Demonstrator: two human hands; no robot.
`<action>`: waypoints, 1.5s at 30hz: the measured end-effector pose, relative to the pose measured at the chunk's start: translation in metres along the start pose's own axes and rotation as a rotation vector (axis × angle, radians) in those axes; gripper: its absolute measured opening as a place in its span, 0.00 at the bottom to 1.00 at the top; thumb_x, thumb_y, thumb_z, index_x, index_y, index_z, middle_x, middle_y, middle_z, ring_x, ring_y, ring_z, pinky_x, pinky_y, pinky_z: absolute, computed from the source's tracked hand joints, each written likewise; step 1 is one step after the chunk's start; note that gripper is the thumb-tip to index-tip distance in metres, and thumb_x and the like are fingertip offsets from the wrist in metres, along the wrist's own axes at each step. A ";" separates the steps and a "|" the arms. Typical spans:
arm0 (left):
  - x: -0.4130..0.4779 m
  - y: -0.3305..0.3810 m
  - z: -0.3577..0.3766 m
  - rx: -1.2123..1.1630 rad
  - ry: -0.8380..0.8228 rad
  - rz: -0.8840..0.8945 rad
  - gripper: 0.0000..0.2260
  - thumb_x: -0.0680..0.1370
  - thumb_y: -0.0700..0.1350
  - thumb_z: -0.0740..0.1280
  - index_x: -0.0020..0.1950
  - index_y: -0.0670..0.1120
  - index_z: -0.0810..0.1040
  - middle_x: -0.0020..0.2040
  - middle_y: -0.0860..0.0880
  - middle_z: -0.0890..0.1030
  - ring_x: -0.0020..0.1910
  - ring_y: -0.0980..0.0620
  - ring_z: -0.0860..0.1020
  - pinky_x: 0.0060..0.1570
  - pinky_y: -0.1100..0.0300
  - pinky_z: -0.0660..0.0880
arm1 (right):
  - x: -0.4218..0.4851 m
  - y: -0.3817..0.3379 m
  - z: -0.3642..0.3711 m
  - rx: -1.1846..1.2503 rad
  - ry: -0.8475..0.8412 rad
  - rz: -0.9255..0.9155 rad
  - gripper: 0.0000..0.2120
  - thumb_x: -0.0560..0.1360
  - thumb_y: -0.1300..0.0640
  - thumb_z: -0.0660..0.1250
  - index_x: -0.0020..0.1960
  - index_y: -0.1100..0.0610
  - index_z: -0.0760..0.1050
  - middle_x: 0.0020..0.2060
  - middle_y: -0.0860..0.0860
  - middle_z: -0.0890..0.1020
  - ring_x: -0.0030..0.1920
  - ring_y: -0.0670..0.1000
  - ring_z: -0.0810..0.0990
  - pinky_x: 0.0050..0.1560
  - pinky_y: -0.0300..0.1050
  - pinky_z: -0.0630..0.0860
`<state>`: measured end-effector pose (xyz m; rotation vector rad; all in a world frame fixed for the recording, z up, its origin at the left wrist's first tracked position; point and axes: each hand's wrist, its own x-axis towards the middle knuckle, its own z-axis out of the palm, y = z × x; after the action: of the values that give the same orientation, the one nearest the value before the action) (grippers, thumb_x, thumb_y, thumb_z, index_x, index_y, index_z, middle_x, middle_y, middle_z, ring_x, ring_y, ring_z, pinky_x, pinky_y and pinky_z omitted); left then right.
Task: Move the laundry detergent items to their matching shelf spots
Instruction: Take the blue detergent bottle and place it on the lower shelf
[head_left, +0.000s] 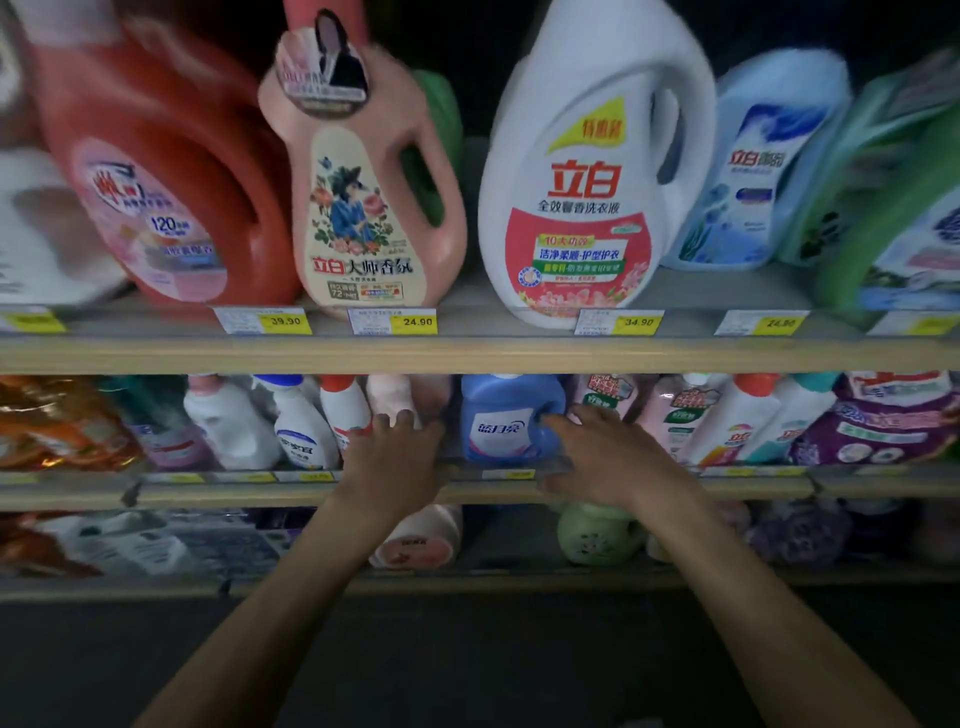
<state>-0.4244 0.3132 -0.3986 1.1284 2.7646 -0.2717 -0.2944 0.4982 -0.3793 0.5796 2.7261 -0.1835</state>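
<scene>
- Blue detergent bottle (506, 426) stands on the middle shelf (260, 491), right at the front edge, between a pink bottle (402, 389) on one side and a pale pink bottle with a green label (605, 397) on the other.
- Its long axis is vertical: it is upright, with the top tucked up behind the lip of the shelf above. The label faces outward toward the viewer, and the handle side is turned toward the right hand.
- Left hand (397, 457) reaches over the shelf edge with fingers nearly straight and slightly spread. The tips are at the base of the pink bottle, just beside the blue one, and nothing is gripped.
- Right hand (610, 457) is stretched out as well, with its fingertips against the handle side of the blue bottle. The fingers do not appear to be closed round it, though blur makes the contact hard to read.
- The step in hand looks like the reach, with both hands flanking the blue bottle before it is picked up.
- The next move would call for closing on the bottle's sides or handle, then drawing it straight out toward the body and keeping it upright so the neighbours are not knocked over.
- A yellow price tag (508, 474) sits under the bottle, but it is too blurred to tell whether this spot matches.
</scene>
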 end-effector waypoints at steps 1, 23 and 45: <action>-0.006 -0.001 -0.014 -0.010 -0.014 0.010 0.25 0.80 0.65 0.58 0.73 0.54 0.67 0.69 0.46 0.72 0.68 0.41 0.72 0.60 0.49 0.71 | -0.010 -0.002 -0.011 0.005 0.005 0.005 0.38 0.74 0.36 0.65 0.78 0.48 0.55 0.75 0.56 0.61 0.73 0.61 0.61 0.67 0.57 0.67; -0.114 -0.022 -0.326 0.000 0.170 0.132 0.25 0.81 0.61 0.60 0.75 0.52 0.65 0.74 0.46 0.67 0.70 0.40 0.68 0.64 0.47 0.69 | -0.180 -0.026 -0.274 0.020 0.186 0.124 0.37 0.76 0.38 0.64 0.78 0.49 0.54 0.75 0.56 0.61 0.72 0.60 0.61 0.66 0.55 0.66; -0.058 0.063 -0.490 -0.052 0.440 0.204 0.26 0.80 0.63 0.61 0.73 0.51 0.67 0.69 0.45 0.73 0.68 0.41 0.72 0.60 0.49 0.72 | -0.228 0.093 -0.428 -0.001 0.525 0.233 0.36 0.75 0.39 0.66 0.77 0.48 0.57 0.74 0.55 0.62 0.73 0.60 0.62 0.66 0.56 0.67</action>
<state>-0.3701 0.4264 0.0830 1.6092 2.9559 0.0842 -0.1916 0.5819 0.0964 1.0669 3.1141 0.0371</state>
